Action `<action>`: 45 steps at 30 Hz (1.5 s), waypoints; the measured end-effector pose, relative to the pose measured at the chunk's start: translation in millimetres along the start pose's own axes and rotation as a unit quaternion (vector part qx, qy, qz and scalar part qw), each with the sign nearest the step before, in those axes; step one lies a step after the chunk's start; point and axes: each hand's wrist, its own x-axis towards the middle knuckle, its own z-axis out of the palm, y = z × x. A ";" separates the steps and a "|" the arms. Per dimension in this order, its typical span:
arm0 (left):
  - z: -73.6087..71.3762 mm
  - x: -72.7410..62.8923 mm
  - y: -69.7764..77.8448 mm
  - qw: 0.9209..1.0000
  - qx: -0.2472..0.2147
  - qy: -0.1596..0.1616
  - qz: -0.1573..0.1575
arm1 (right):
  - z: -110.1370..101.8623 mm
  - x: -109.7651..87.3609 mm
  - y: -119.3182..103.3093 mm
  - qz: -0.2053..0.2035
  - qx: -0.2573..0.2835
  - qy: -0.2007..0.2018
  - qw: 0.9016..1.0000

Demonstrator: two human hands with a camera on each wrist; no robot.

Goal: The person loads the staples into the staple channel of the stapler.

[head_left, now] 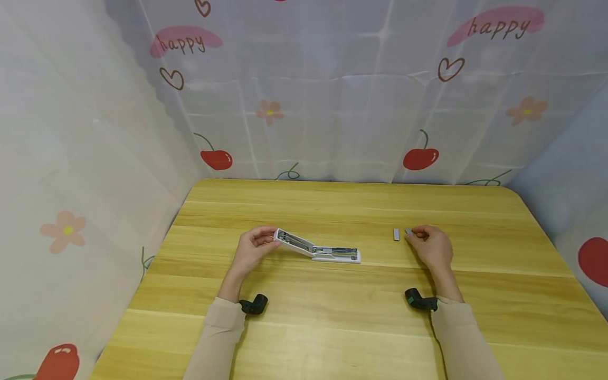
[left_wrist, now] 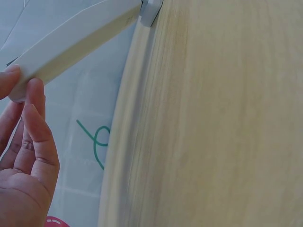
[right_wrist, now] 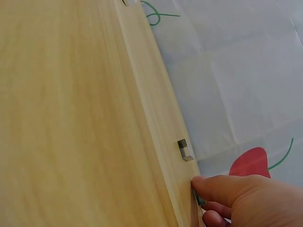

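Observation:
A white stapler (head_left: 336,258) lies on the wooden table with its top arm swung up to the left, baring the metal magazine inside. My left hand (head_left: 255,246) pinches the raised end of that arm between thumb and fingers, as the left wrist view shows at the arm's tip (left_wrist: 29,78). To the right, my right hand (head_left: 431,247) pinches a small strip of staples (right_wrist: 199,198), mostly covered by the thumb and fingers. A second staple strip (head_left: 396,234) lies on the table just left of that hand.
The wooden table (head_left: 332,327) ends at a back edge against a printed curtain (head_left: 328,121) with cherries and hearts. Another curtain (head_left: 85,158) hangs along the left side. Black wrist cameras (head_left: 254,304) sit at both sleeve cuffs.

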 end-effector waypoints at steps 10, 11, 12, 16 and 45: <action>-1.1 0.7 -0.5 1.000 0.002 -0.002 0.003 | -0.7 0.9 -1.9 0.007 -0.004 0.004 1.000; -1.0 0.7 -0.6 1.000 0.002 -0.002 0.004 | -0.6 0.9 -1.7 0.004 -0.004 0.006 1.000; -1.0 0.7 -0.5 1.000 0.002 -0.001 0.004 | -0.4 1.0 -1.4 0.003 -0.004 0.008 1.000; -0.8 0.8 -0.1 1.000 0.000 0.000 0.005 | 0.2 1.5 -0.2 -0.006 -0.005 0.016 1.000; -0.4 0.7 -0.6 1.000 0.002 0.004 0.000 | 4.1 -2.2 -2.4 0.023 0.050 0.085 0.995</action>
